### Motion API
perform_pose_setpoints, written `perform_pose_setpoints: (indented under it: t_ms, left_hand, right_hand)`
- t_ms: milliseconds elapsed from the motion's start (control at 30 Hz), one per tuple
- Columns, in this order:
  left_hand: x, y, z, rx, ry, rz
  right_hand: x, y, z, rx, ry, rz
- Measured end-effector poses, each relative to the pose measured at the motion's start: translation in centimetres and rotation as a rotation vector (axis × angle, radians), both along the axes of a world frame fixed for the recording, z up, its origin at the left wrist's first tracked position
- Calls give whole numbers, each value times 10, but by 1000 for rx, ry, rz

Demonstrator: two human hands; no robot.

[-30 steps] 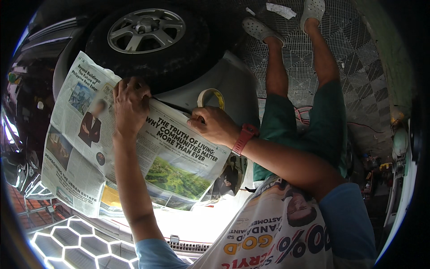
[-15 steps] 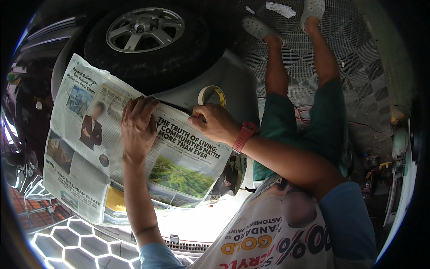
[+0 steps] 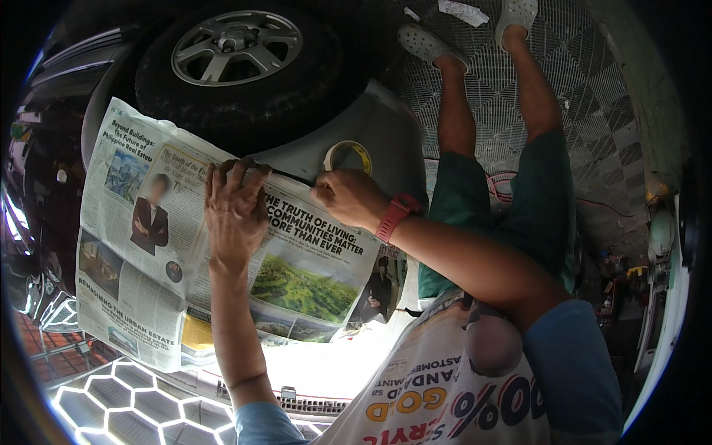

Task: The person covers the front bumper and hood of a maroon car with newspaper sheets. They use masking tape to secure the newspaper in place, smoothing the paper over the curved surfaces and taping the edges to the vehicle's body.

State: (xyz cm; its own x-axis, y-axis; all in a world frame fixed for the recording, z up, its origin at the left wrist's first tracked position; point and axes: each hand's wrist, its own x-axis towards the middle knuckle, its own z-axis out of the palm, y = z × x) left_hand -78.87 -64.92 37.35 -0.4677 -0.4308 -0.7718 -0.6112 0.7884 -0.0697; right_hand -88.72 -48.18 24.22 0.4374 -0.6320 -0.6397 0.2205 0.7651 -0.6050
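Observation:
A spread newspaper sheet (image 3: 304, 282) hangs over the car's light-grey body panel (image 3: 386, 141), its top edge along the wheel arch. My left hand (image 3: 237, 211) lies on the sheet, its bent fingers close together and pressing that top edge. Just to the right, my right hand (image 3: 352, 199) has its fingers closed at the same edge, thumb and index fingertips together. A roll of masking tape (image 3: 331, 157), cream outside with a yellow core, stands up from behind this hand's fingers. Its lower part is hidden by the hand.
A tyre with a silver alloy wheel (image 3: 237, 48) is just beyond the newspaper. Two legs in green shorts (image 3: 460, 215) and grey clogs (image 3: 430, 46) extend over a grated floor (image 3: 578, 96). Red cable (image 3: 500, 187) lies by them. Bright hexagonal lights (image 3: 141, 400) show at lower left.
My left hand has shifted slightly right along the newspaper's top edge. My right hand and the tape roll have edged a little left. The newspaper's left part has moved slightly.

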Motion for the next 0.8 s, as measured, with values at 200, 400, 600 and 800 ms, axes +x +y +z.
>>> perform_pose_setpoints:
  t_ms: [200, 400, 600, 800]
  left_hand:
    - [-7, 8, -11, -78, 18, -12]
    - [-20, 18, -22, -157, -47, 80]
    - [-1, 29, -24, -24, 79, 84]
    - [-7, 23, -17, 40, 126, 105]
  right_hand:
    - [1, -4, -4, 6, -55, 25]
    - [11, 4, -7, 73, -52, -65]
    - [-8, -6, 1, 111, -101, 5]
    - [17, 22, -8, 72, -69, -54]
